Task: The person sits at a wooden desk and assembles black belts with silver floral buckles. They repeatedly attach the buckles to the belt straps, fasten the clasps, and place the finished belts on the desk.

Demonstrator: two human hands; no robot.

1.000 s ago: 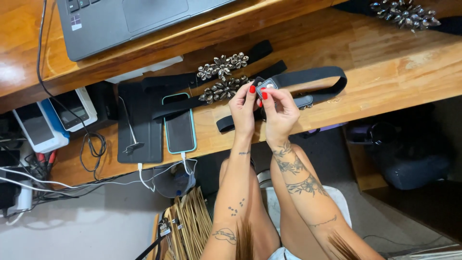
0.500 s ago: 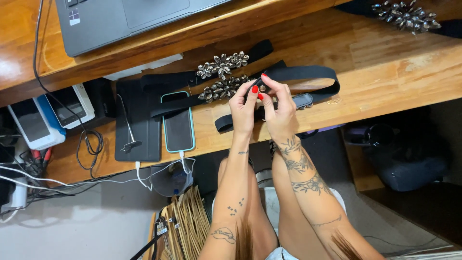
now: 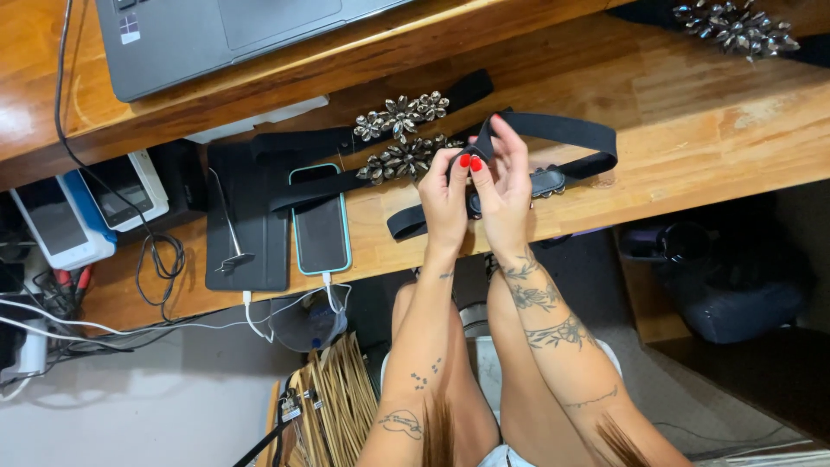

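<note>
Head view: you look straight down at a wooden desk [image 3: 709,112] with both of your hands at its near edge.
Black belt: the black belt [image 3: 553,130] lies near the middle of the desk's near edge, looped, its upper strand running off to the right and folding back toward your hands.
Left hand: your left hand [image 3: 445,195] pinches the belt where the strands cross, red-nailed fingertips [image 3: 465,161] closed on the fabric.
Right hand: your right hand [image 3: 504,186] grasps the same strap just beside the left, thumb against it, the two hands touching.
Belt clasp: a dark metal clasp [image 3: 546,182] sits on the lower strand, just right of your right hand.
Jewelled belts: two more black belts with silver flower-shaped ornaments [image 3: 405,115] lie just left of your hands, angled toward the far edge.
Phone: a phone with a teal case [image 3: 320,220] lies face up left of those belts, a white cable plugged in at its near end.
Black tablet case: a flat black case [image 3: 244,216] lies beside the phone, a thin stylus-like tool on top.
Laptop: a grey laptop [image 3: 216,35] sits on a raised shelf at the far left.
Far right corner: another silver ornament [image 3: 735,26] rests on a dark strap.
Below the desk: wooden hangers [image 3: 333,402] bunch beside your knees.
</note>
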